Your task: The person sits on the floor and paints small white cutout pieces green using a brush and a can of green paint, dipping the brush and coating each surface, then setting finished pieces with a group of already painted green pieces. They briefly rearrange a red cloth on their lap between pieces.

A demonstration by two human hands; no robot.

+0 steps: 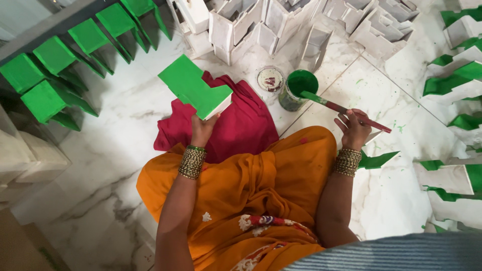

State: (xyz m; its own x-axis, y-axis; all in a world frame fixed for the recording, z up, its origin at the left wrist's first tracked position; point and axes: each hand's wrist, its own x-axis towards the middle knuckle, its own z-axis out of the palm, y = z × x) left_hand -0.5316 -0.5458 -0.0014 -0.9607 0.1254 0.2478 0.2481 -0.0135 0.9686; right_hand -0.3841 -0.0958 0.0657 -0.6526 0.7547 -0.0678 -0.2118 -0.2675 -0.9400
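A white marble floor [115, 150] fills most of the frame, with the person seated on it at lower centre, an orange garment [281, 170] spread over the lap. Across the top centre and top right stands a crowd of unpainted white pieces [281, 25], packed close together. Along the upper left runs a row of green painted pieces [55, 65], set side by side against a dark edge. More pieces, part green and part white, lie down the right side of the frame [452, 80], well apart from the hands.

A crimson cloth [241, 125] lies crumpled on the floor in the centre, just above the lap and under the held piece. The left hand [202, 131] is clenched on the lower edge of a green stepped wooden piece [193, 90], lifting it above the cloth at centre left, its painted face up and its white underside showing at the edge.

A green paint tin [297, 90] sits on the floor at upper centre, touching a small round lid [270, 78] on its left. The right hand [354, 129], at centre right, grips the red handle of a paintbrush [346, 109], whose green tip rests on the tin's rim. Green spatters dot the floor near it.
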